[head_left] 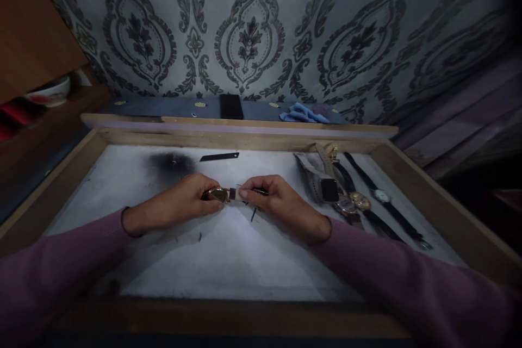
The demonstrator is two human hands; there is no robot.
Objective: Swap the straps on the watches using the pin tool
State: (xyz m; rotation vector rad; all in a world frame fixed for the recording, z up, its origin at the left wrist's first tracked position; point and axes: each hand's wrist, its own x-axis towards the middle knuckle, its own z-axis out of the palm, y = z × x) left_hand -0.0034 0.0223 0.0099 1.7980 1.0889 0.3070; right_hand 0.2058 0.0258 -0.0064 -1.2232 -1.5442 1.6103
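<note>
My left hand is closed around a round gold-toned watch over the middle of the white tray surface. Between my hands shows a short brown watch strap, close to the edge of the watch case; whether the two are joined I cannot tell. The fingers of my right hand pinch the strap's other end. Something dark and slim pokes out by those fingers, mostly hidden. Below them lies a thin dark stick-like piece. Beyond my hands is a black snap-off blade.
Several watches lie at the right, among them a smartwatch and a black-strapped watch. A wooden rim surrounds the surface. Behind it are a black phone-like slab and a blue cloth. A bowl sits on the left shelf.
</note>
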